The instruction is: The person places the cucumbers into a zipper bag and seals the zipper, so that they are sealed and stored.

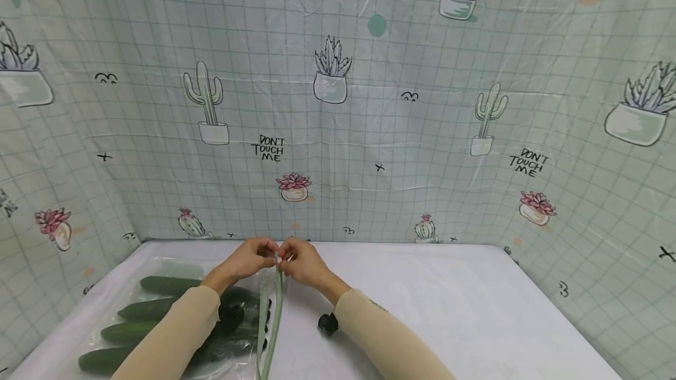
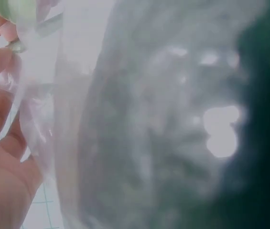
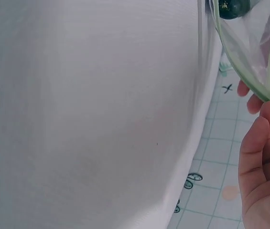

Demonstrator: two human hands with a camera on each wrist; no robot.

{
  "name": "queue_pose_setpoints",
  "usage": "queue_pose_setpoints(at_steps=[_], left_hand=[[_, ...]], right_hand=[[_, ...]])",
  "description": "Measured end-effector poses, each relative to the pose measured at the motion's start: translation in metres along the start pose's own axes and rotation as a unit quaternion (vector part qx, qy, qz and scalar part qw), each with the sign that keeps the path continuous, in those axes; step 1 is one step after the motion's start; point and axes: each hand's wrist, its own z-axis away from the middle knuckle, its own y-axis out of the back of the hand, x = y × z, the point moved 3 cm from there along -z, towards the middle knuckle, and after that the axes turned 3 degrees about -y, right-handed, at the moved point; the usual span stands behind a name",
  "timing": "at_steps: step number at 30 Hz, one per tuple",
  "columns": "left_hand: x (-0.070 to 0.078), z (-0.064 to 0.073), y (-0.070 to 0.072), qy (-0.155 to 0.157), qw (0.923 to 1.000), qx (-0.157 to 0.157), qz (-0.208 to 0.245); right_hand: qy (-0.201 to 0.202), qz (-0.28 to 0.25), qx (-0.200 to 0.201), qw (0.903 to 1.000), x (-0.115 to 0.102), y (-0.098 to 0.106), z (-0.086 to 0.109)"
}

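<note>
A clear plastic zip bag (image 1: 176, 265) lies at the left of the table with several green cucumbers (image 1: 144, 311) inside, side by side. Its green zip strip (image 1: 273, 333) runs along the right side, the mouth parted into two strips. At the far corner of that mouth, my left hand (image 1: 250, 260) pinches the bag's edge between thumb and fingers. My right hand (image 1: 306, 264) pinches the end of the zip strip right beside it; the right wrist view shows its fingertips (image 3: 268, 110) where the two green strips meet. Blurred plastic and dark green fill most of the left wrist view.
A white cloth covers the table (image 1: 449, 309), which stretches to the right of the bag. Behind it hangs a checked curtain (image 1: 369, 133) printed with potted cacti. A small black device (image 1: 328, 325) sits at my right wrist.
</note>
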Motion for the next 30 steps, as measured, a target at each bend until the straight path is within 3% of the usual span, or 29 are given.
queue_pose_setpoints(at_steps=[10,18,19,30], left_hand=[[0.003,0.002,0.0,0.006,0.9996,-0.017,0.021],[0.002,-0.003,0.001,0.021,0.9997,-0.007,0.006],[0.007,-0.001,0.001,0.02,0.9998,-0.005,0.006],[-0.001,-0.006,0.002,0.02,0.9997,0.016,0.006]], right_hand=[[0.003,-0.012,0.001,0.9999,0.0,0.0,0.001],[-0.006,-0.02,-0.006,0.9998,-0.001,-0.001,0.002],[-0.007,-0.021,-0.007,0.9997,-0.001,-0.001,0.002],[-0.07,-0.065,-0.028,0.995,-0.005,-0.008,0.014]])
